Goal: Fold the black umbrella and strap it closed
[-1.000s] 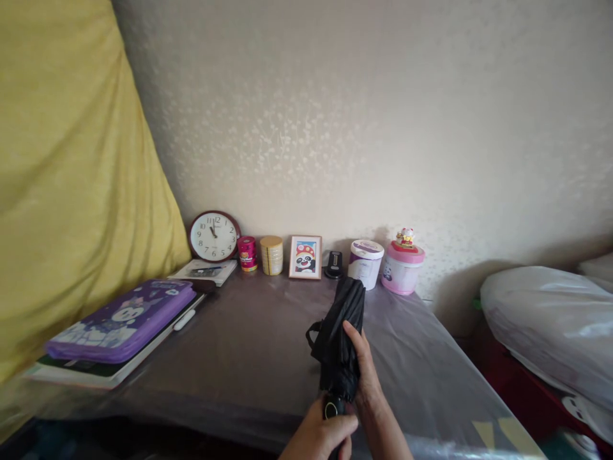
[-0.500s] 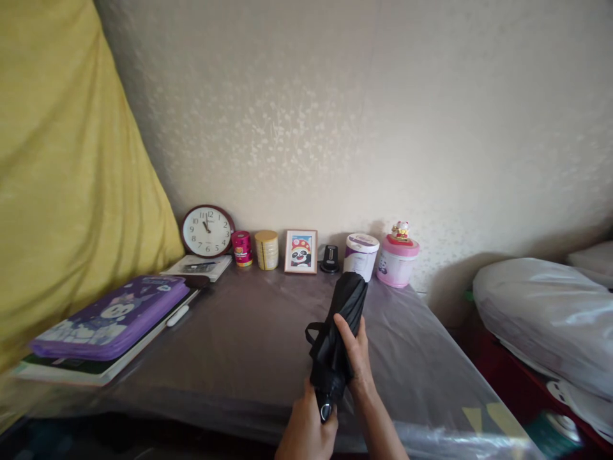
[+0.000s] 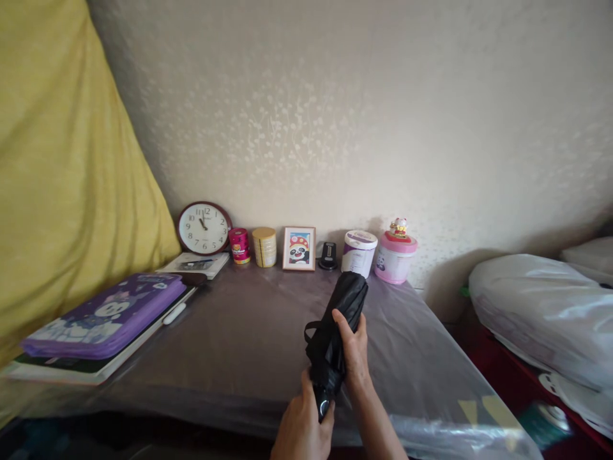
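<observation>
A folded black umbrella (image 3: 335, 332) points away from me, tilted a little to the right, above the near part of the table. My left hand (image 3: 306, 415) is closed around its handle at the near end. Further up, my right hand (image 3: 353, 351) grips the folded cloth from the right side, with the thumb on top. A strap loop sticks out from the umbrella's left side. The fingers under the umbrella are hidden.
On the covered table (image 3: 239, 332), a clock (image 3: 204, 228), a picture frame (image 3: 299, 248), a white tub (image 3: 359, 253) and a pink tub (image 3: 395, 259) stand along the wall. A purple case (image 3: 105, 316) lies at left. A bulky plastic bag (image 3: 541, 313) sits at right.
The view has shifted slightly, so the table things appear a little further left and higher. Both hands keep their hold on the umbrella, almost unmoved.
</observation>
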The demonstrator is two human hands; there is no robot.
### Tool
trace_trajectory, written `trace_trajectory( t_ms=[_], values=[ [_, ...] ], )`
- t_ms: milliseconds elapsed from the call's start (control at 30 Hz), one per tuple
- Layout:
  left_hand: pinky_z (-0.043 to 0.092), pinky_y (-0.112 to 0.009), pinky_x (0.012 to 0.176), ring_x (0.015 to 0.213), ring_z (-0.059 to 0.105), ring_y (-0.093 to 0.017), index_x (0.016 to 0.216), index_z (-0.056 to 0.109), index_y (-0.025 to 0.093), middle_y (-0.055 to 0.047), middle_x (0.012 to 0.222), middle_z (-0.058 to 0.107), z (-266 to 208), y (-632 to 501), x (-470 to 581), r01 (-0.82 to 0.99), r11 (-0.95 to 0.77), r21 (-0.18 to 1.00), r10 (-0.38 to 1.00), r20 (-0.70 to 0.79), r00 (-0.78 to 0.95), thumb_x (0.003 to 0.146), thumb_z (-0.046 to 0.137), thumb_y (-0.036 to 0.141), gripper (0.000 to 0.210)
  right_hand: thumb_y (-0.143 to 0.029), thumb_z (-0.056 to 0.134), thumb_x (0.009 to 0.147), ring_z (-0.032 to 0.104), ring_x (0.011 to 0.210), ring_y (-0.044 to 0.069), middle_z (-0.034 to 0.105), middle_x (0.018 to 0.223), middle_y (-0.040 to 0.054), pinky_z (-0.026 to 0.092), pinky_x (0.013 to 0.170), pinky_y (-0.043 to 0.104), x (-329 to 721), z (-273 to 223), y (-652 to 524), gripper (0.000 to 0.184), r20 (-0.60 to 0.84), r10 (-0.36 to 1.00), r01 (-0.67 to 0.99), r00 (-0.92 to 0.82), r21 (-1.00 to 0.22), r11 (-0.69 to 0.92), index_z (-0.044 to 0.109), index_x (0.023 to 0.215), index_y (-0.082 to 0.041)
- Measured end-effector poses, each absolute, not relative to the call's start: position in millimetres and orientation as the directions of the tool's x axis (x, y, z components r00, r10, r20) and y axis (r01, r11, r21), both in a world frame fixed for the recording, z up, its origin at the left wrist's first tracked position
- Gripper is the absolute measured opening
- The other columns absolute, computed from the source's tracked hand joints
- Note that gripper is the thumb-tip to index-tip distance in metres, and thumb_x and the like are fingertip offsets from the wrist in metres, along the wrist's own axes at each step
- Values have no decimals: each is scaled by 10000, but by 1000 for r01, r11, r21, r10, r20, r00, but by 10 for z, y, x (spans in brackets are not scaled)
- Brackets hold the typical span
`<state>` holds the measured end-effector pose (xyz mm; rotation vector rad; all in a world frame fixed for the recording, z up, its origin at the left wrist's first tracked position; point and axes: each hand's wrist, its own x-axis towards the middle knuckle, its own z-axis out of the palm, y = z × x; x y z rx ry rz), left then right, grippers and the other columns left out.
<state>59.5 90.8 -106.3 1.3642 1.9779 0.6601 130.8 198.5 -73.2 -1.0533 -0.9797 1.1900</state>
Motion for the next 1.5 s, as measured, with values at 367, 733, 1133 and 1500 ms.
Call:
trace_trajectory(
  t_ms=[367, 733, 1133, 1500],
  values=[
    [481, -270, 685, 831, 648, -231, 1328, 268, 68, -148, 962, 659, -1142, 876, 569, 674, 135, 727, 991, -87, -105, 792, 474, 281, 612, -445, 726, 576, 611, 656, 185, 648, 759, -8, 500, 595, 283, 1434, -751, 2091, 565, -68, 984, -322, 165, -947, -11, 546, 1040, -176],
    [440, -312, 779, 927, 620, -264, 1359, 226, 78, -161, 969, 651, -1368, 910, 561, 736, 207, 645, 978, -152, -142, 794, 416, 197, 608, -447, 715, 587, 619, 711, 182, 668, 828, 5, 493, 629, 265, 1399, -845, 2086, 539, -35, 984, -277, 174, -961, 15, 561, 1032, -183],
    [334, -161, 371, 340, 435, -62, 1058, 401, 178, 77, 503, 501, -988, 847, 464, -108, 356, 928, 903, -312, 296, 787, 464, 355, 330, -501, 657, 644, 594, 545, 168, 629, 651, -14, 500, 541, 296, 1402, -800, 2029, 523, -148, 988, -489, -53, -858, -155, 568, 1035, -165],
    [380, -207, 396, 367, 473, -112, 1166, 394, 160, 58, 514, 519, -1193, 890, 624, 268, 357, 895, 934, -339, -109, 766, 498, 275, 429, -459, 710, 578, 629, 714, 203, 677, 763, 12, 501, 632, 279, 1381, -901, 2083, 495, -41, 996, -322, 74, -947, -15, 609, 968, -172]
  ],
)
